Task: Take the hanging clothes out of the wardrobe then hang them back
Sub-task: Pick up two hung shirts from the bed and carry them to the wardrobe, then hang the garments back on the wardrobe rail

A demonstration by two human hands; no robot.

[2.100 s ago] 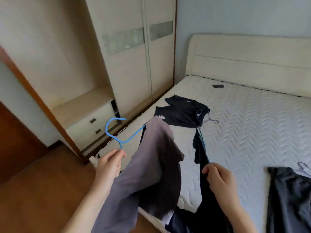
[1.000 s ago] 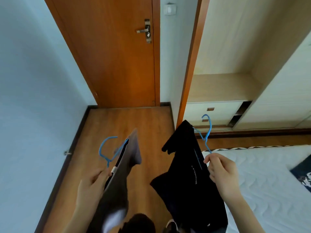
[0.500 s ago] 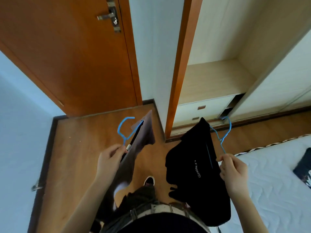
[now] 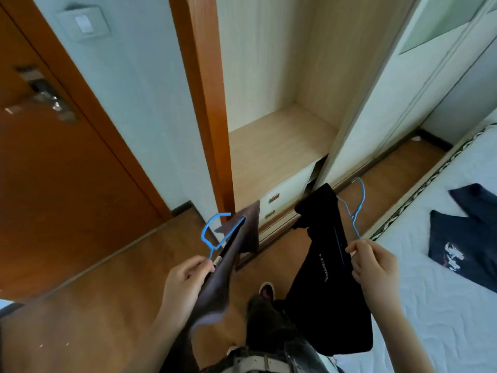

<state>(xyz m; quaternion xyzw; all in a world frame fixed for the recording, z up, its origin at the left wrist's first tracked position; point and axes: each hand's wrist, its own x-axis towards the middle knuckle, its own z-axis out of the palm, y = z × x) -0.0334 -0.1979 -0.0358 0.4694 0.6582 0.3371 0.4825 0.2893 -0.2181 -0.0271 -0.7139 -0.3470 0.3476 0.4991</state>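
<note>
We stand before the open wardrobe (image 4: 282, 125), which fills the upper middle of the frame. It is pale wood-grain laminate in flat panels, with a shelf above two drawers (image 4: 279, 199) fitted with small metal pulls. Its rail is out of view. Nothing hangs in the part we see, so we judge the taking-out done and the hanging back barely begun.

At the right edge, the quilted white mattress (image 4: 443, 319) carries dark navy clothes (image 4: 468, 246), limp and flat, one with a white print. These are left to hang.

In the lower centre a black garment (image 4: 330, 286), soft and matte with small pale lettering, drapes from a thin blue wire hanger (image 4: 359, 208). Our right hand (image 4: 373, 265) pinches the hanger's neck between thumb and fingertips. Left of it, a smooth grey-brown garment (image 4: 223, 273) hangs edge-on to us from a second blue hanger (image 4: 211, 232) with an angular hook. Our left hand (image 4: 185, 281) grips this hanger's base, fingers curled round it. Both hooks point toward the wardrobe.
</note>
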